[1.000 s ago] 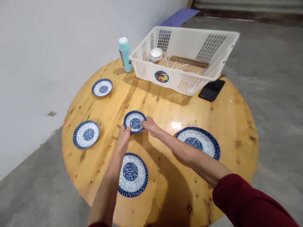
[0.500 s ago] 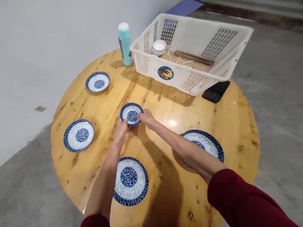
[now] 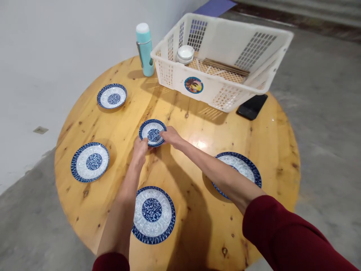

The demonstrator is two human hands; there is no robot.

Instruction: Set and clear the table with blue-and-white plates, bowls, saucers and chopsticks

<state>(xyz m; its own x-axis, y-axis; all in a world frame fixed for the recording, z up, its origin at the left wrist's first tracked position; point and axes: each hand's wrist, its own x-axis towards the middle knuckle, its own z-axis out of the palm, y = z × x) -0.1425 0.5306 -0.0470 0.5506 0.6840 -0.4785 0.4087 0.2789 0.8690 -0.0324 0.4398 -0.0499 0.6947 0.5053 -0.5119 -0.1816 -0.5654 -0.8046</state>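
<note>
A small blue-and-white plate is gripped at its rim by both hands near the middle of the table. My left hand is closed on its near left edge, the thumb over the rim. On the right edge, my right hand pinches it the same way. Around it lie similar patterned plates: one at the far left, one at the near left, one at the front. Another plate on the right is partly hidden under my right forearm.
A white plastic basket stands at the back of the round wooden table, with stacked white bowls and chopsticks inside. Left of it is a turquoise flask. A black phone lies by the basket's right corner.
The whole view has shifted slightly, so everything sits a little further left. Both hands keep their hold on the small plate, with little movement over the table.
</note>
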